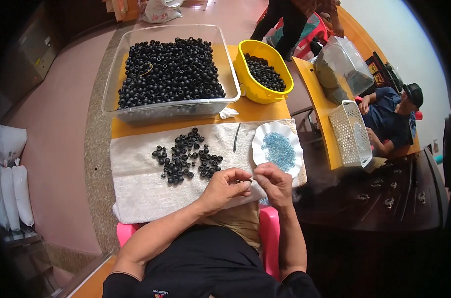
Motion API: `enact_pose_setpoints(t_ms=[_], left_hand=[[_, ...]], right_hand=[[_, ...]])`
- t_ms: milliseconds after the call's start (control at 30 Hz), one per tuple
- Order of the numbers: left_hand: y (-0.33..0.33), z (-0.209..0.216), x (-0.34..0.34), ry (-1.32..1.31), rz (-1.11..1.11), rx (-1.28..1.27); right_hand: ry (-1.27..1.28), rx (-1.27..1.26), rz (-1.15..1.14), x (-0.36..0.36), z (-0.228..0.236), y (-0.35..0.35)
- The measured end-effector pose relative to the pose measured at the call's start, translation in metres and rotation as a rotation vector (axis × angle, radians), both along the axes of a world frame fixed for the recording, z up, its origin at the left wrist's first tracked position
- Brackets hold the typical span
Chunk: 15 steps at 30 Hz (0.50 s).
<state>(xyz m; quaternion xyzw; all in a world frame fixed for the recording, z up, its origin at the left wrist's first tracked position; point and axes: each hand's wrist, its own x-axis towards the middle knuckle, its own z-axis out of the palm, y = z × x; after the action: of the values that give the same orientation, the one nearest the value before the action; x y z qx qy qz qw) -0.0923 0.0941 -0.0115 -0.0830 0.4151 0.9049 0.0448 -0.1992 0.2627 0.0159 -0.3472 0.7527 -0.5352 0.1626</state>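
Note:
Over the front of a white towel [136, 193], my left hand [225, 187] and my right hand [275, 184] meet at the fingertips. Both are closed in a pinch; whatever lies between the fingers is too small to make out. Beyond my left hand is a loose pile of small black ring-shaped pieces [178, 166]. My right hand is at the near rim of a white scalloped plate [258, 155], which holds a heap of tiny light-blue pieces [277, 150]. A thin dark stick [237, 137] lies on the towel between pile and plate.
A clear plastic bin [175, 109] full of black pieces and a yellow basin [257, 94] with more stand behind the towel. A crumpled white tissue [229, 113] lies near the bin. To the right are a white perforated basket [342, 129], a seated person [392, 116] and a dark table [369, 208].

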Motion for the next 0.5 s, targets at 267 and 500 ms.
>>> enact_pose_setpoints(t_ms=[267,500], left_hand=[[-0.010,-0.002,0.011,0.015,0.014,0.109],[-0.020,0.000,0.022,-0.011,-0.047,0.171]], right_hand=[[-0.154,-0.146,0.058,0.024,-0.005,-0.011],[-0.167,-0.176,0.075,0.033,-0.017,-0.010]])
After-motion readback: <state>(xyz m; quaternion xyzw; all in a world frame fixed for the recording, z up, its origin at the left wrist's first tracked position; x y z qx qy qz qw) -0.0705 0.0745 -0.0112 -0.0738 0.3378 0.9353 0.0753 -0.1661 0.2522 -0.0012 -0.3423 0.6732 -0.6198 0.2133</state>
